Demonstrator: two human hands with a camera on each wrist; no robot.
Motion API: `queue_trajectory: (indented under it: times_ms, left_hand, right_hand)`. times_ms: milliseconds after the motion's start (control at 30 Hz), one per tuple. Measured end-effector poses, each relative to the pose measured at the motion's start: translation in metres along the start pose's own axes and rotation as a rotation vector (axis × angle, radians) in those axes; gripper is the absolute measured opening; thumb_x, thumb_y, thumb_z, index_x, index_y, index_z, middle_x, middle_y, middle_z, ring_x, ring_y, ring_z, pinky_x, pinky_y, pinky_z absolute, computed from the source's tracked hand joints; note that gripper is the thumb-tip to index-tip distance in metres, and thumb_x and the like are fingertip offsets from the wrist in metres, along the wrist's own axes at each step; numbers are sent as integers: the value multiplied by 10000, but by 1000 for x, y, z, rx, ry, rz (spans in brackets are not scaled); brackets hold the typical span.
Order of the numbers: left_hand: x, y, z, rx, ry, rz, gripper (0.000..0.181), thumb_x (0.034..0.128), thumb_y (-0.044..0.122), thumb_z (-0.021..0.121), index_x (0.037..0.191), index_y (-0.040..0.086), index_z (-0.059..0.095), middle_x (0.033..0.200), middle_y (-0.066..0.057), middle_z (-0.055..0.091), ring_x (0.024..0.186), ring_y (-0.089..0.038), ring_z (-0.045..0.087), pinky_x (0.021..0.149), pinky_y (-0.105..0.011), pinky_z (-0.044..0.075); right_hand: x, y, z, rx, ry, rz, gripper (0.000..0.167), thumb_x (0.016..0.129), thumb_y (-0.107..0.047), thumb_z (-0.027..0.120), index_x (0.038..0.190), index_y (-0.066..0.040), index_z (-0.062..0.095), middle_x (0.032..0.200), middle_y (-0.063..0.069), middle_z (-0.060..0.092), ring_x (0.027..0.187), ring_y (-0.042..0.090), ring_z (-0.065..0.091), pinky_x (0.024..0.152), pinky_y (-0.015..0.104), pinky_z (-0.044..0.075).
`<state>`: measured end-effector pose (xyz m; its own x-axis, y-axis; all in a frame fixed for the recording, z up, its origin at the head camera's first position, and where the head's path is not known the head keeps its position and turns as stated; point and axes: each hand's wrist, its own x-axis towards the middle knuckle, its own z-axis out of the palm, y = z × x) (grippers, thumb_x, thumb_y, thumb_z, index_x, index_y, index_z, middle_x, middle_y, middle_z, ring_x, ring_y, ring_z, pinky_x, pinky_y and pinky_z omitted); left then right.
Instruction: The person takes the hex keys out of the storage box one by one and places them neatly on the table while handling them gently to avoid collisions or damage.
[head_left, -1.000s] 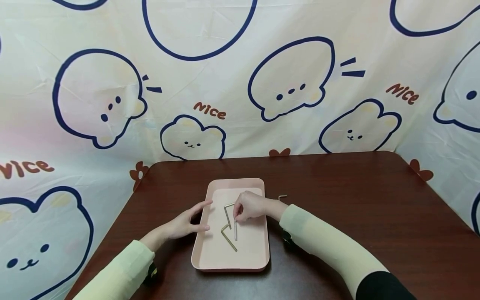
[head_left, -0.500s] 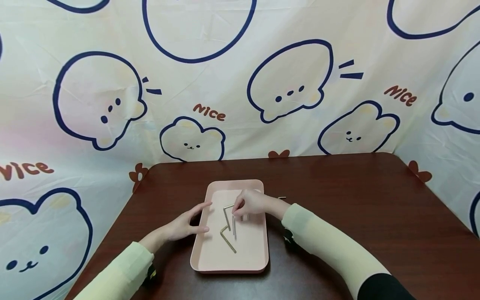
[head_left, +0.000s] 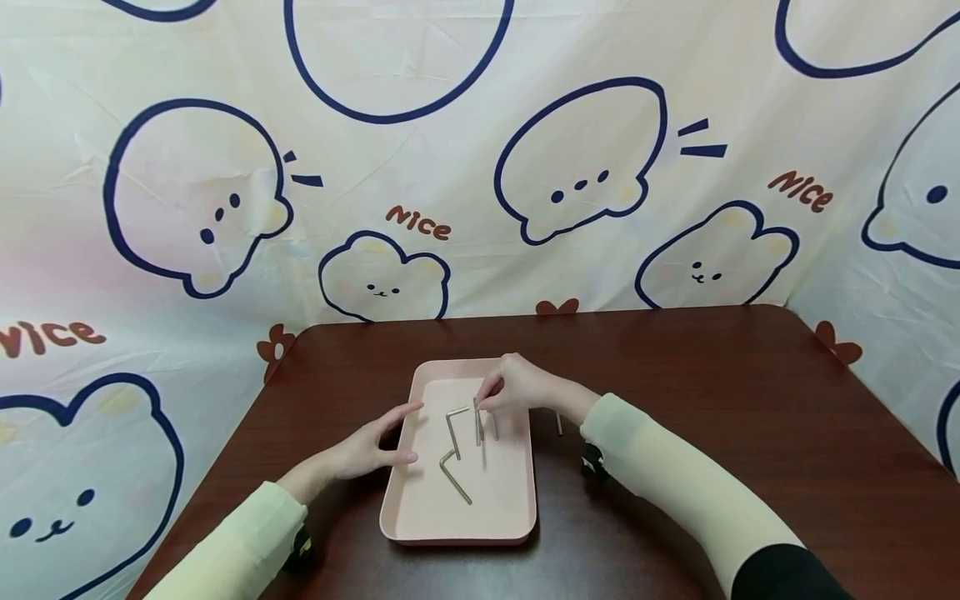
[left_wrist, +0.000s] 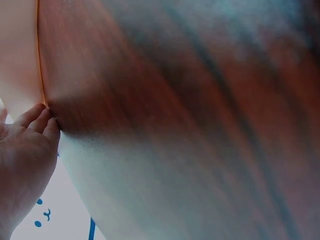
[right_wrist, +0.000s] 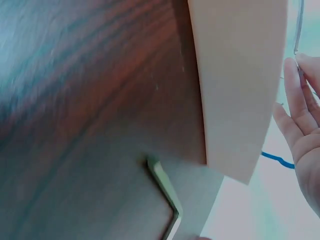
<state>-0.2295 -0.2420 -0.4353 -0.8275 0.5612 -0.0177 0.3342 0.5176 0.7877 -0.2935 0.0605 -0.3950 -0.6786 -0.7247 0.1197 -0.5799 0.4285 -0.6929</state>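
A pink rectangular tray [head_left: 397, 527] stands on the table. My left hand [head_left: 358, 447] rests at its left side, fingers spread and touching the rim; in the left wrist view the fingers [left_wrist: 37, 119] lie against the tray's outer wall. Above the tray's far right part, my right hand [head_left: 521, 385] pinches a hex key [head_left: 478, 427] between thumb and fingertips, its long arm hanging down. Two L-shaped hex keys, an upper one [head_left: 453, 437] and a lower one [head_left: 454, 481], lie in the tray. Another metal rod [head_left: 495, 427] shows partly beneath my right hand.
One more hex key [right_wrist: 170, 192] lies on the dark wooden table [head_left: 637, 358], outside the tray on the right, partly hidden by my right forearm in the head view. A cartoon-printed cloth [head_left: 465, 167] hangs behind and beside the table.
My right hand has risen and moved away toward the tray's far right, carrying the pinched hex key with it. The left hand stays at the tray's rim.
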Motion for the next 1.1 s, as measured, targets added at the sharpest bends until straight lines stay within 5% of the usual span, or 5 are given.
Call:
queue_trajectory:
  times_ms: [1100]
  left_hand:
    - [0,-1,0,23,10,22,772,868,228,753,1480,21,329,1493,-231,347,1383,-382,270,1078,-557,212]
  right_hand:
    - [-39,24,-65,-75,82,73,76,855,-119,757,911,-77,786,837,-52,715,751,124,612,680,282,524]
